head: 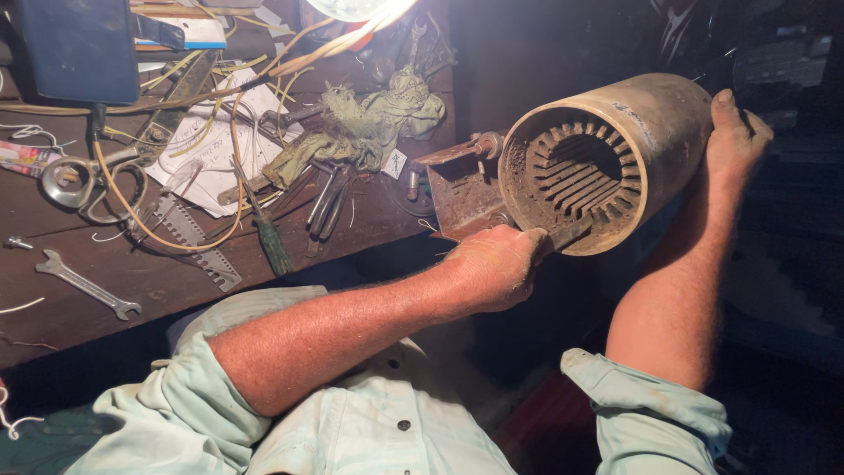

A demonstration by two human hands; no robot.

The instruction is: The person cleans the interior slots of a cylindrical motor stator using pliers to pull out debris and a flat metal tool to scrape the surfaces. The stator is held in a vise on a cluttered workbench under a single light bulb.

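Observation:
A dusty metal cylinder (646, 132), a motor housing with slotted ribs inside its open end, is held up past the bench edge. My right hand (734, 136) grips its far end. My left hand (492, 268) is closed on a flat blade-like tool (570, 234) whose tip rests at the lower rim of the open end. A rusty metal bracket (457, 189) sits just left of the cylinder at the bench edge.
The wooden workbench (149, 290) carries a spanner (83, 283), scissors (83, 180), a green-handled screwdriver (268, 237), a green rag (369, 123), yellow wires (229, 88), papers and a toothed ruler. A dark box (79, 44) stands at the back left.

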